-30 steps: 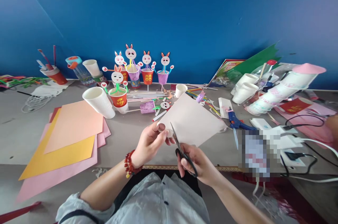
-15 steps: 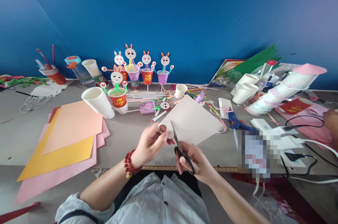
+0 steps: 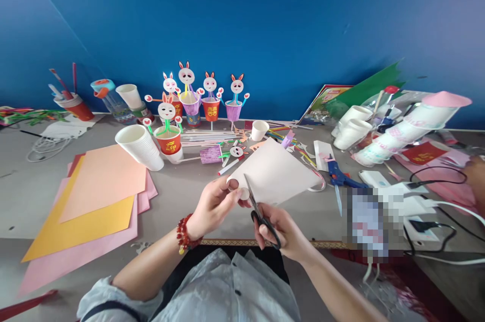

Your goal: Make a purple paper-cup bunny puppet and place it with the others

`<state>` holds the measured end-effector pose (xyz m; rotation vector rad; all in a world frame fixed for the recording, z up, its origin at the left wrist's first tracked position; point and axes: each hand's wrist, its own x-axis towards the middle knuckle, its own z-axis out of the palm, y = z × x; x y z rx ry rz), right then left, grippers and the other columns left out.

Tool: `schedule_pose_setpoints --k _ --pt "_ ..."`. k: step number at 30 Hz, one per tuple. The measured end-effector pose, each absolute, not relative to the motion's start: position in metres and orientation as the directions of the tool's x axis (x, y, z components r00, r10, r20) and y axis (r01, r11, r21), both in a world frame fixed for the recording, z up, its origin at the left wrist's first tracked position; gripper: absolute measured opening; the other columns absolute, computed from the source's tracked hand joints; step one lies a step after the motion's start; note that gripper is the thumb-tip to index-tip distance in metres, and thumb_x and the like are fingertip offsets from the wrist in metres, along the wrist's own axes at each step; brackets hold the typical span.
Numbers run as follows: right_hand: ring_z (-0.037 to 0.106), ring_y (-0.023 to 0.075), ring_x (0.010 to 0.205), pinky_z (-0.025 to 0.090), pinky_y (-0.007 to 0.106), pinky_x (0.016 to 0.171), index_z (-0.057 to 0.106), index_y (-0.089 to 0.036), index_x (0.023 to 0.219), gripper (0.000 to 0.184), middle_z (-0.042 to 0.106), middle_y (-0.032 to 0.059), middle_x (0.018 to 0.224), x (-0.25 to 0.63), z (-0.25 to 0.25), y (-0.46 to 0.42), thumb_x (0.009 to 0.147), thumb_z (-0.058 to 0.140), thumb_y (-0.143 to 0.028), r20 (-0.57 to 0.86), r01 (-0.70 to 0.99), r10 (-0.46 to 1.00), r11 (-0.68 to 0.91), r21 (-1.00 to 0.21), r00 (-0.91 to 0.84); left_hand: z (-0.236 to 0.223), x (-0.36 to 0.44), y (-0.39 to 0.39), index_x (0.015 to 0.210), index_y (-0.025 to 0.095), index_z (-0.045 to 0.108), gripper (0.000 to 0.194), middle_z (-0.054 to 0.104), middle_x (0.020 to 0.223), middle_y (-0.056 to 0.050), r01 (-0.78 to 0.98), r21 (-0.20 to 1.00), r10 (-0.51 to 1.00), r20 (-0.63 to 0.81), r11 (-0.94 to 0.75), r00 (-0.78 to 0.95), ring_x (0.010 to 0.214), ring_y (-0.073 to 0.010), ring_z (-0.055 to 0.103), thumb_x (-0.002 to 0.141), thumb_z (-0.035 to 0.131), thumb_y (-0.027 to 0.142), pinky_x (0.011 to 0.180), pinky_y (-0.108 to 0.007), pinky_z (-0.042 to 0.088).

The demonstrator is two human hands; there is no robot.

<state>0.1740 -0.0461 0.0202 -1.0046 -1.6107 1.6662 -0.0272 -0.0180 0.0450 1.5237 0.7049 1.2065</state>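
Observation:
A large sheet of white paper (image 3: 278, 170) is held at its near left corner by my left hand (image 3: 217, 205), pinched between thumb and fingers. A round shape shows at that corner under the thumb. My right hand (image 3: 278, 233) is closed around the black handles of a pair of scissors (image 3: 254, 201). The scissor blades point up and left and lie at the paper beside my left fingertips. Beyond the paper, a purple-coloured cup (image 3: 211, 154) with a rabbit face lies on its side.
Several rabbit-faced paper cups (image 3: 210, 109) stand along the wall. To the left are stacked white cups (image 3: 138, 145) and coloured paper sheets (image 3: 106, 180). A blue glue gun (image 3: 341, 175), power strips (image 3: 407, 205) and a cup tower (image 3: 407, 130) are at right. Another person's hand (image 3: 475, 175) is at the right edge.
Little differs. The white sheet's far edge has dipped slightly, while both hands and the scissors keep nearly the same place.

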Motion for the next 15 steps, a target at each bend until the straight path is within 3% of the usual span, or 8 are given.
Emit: schedule_pose_setpoints --k 15 --pt "0.049 0.0125 0.043 0.034 0.024 0.046 0.048 -0.021 0.073 0.057 0.059 -0.0006 0.049 0.182 0.024 -0.044 0.078 0.059 -0.077 -0.121 0.146 0.841 -0.051 -0.988 -0.527 0.059 -0.034 -0.009 0.081 0.016 0.059 0.026 0.071 0.075 -0.006 -0.026 0.938 0.843 0.322 -0.345 0.431 0.068 -0.0163 0.068 0.098 0.051 0.034 0.067 -0.026 0.052"
